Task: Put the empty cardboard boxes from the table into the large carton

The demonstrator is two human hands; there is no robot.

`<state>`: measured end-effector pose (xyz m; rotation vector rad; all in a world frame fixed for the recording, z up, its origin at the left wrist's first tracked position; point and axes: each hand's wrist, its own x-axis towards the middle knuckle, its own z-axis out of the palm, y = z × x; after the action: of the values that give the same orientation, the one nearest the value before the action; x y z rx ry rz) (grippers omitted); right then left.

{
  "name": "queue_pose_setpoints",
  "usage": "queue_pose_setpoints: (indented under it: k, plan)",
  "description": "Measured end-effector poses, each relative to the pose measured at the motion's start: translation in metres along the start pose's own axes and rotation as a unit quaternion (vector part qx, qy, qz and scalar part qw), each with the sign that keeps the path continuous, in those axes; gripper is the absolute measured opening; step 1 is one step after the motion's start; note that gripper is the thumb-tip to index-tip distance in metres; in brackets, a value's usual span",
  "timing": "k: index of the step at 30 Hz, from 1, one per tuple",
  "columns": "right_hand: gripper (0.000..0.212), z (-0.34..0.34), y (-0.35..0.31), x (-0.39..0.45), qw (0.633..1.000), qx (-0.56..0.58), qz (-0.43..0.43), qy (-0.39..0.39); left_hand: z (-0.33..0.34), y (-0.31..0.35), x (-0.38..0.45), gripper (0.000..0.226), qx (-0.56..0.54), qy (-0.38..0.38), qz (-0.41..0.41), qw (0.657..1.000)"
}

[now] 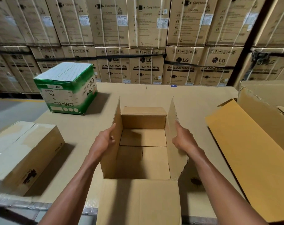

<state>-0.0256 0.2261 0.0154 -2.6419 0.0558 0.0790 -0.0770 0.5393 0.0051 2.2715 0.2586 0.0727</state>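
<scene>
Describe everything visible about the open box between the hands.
The open box is plain brown corrugated cardboard, upright on the cardboard-covered table, top open and empty inside. Its side flaps stand up, the far flap folds inward, the near flap hangs toward the camera. The right flap's edge is torn. The left hand grips the left flap; the right hand holds the right flap.

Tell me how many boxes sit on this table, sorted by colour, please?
Plain brown, closed: 1, the closed brown box
Plain brown, open: 2, the open box held by both hands, and the large carton
Green and white: 1, the green box
Total: 4
</scene>
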Motion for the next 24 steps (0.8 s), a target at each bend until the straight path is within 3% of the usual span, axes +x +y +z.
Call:
queue_pose_setpoints:
  k: [3, 14, 24]
  plan:
    - [0.080, -0.012, 0.025, -0.001, 0.998, 0.055, 0.010, -0.012, -0.014, 0.011, -0.015, 0.072, -0.012, 0.012, 0.010, 1.000]
    - [0.076, -0.096, 0.080, -0.032, 0.988, 0.152, -0.041, -0.005, -0.030, 0.032, -0.072, 0.071, -0.104, 0.043, 0.012, 0.994]
    - [0.075, -0.191, 0.094, -0.108, 0.982, 0.166, -0.076, 0.045, -0.071, 0.103, -0.143, 0.065, -0.111, 0.090, 0.080, 0.986]
